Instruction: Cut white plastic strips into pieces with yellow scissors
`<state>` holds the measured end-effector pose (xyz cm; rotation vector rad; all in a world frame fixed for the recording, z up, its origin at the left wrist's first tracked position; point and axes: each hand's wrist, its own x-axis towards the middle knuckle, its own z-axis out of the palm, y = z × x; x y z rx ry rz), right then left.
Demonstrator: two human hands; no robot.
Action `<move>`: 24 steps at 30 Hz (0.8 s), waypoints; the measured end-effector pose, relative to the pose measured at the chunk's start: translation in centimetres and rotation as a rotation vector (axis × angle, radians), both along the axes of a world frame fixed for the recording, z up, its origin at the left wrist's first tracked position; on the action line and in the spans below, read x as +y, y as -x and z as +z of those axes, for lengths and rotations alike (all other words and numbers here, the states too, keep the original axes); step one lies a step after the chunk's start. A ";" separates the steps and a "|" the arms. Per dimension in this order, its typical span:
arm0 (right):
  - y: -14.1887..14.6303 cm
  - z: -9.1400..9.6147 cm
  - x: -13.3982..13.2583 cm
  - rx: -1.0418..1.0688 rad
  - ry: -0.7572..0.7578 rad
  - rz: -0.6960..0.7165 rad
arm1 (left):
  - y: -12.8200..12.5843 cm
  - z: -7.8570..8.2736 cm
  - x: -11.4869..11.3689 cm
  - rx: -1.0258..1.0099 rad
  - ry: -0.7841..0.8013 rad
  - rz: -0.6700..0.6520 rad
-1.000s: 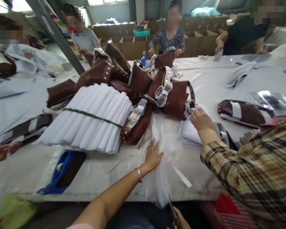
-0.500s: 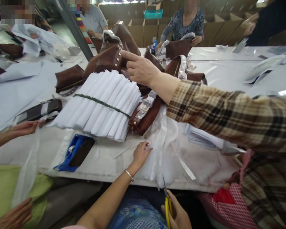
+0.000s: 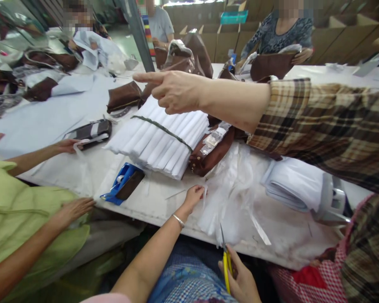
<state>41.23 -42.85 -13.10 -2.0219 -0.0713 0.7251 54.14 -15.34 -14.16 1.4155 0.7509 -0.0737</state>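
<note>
My left hand (image 3: 193, 198), a bracelet on its wrist, pinches the end of a thin translucent plastic strip (image 3: 205, 194) above the table. That strip belongs beside a loose pile of clear plastic strips (image 3: 230, 189) lying to its right. At the table's front edge, my right hand (image 3: 241, 277) grips yellow-handled scissors (image 3: 226, 263), blades pointing up toward the pile. Beyond my left hand are a bundle of rolled white paper (image 3: 164, 141) tied with a dark green band and a brown leather bag (image 3: 219, 151) with a wrapped buckle.
A co-worker's plaid-sleeved arm (image 3: 303, 113) reaches across from the right, finger pointing left. At left, a co-worker's hands (image 3: 72, 210) hold a plastic strip near a dark bag (image 3: 96, 130). A blue tape dispenser (image 3: 121, 181) and folded white sheets (image 3: 293, 185) lie nearby.
My left hand has closed on a plastic strip. The plaid-sleeved arm has swung left across the paper bundle. The view has shifted left, bringing more of the left co-worker into sight.
</note>
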 end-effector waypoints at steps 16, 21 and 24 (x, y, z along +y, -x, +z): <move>-7.3 2.8 11.0 -0.275 0.554 0.490 | 12.2 11.0 7.7 -0.150 0.650 0.077; -9.2 1.6 14.3 -0.352 0.617 0.528 | 21.4 12.9 10.1 -0.185 0.702 0.326; -9.8 0.5 16.1 -0.382 0.631 0.553 | 27.6 13.3 10.7 -0.201 0.698 0.485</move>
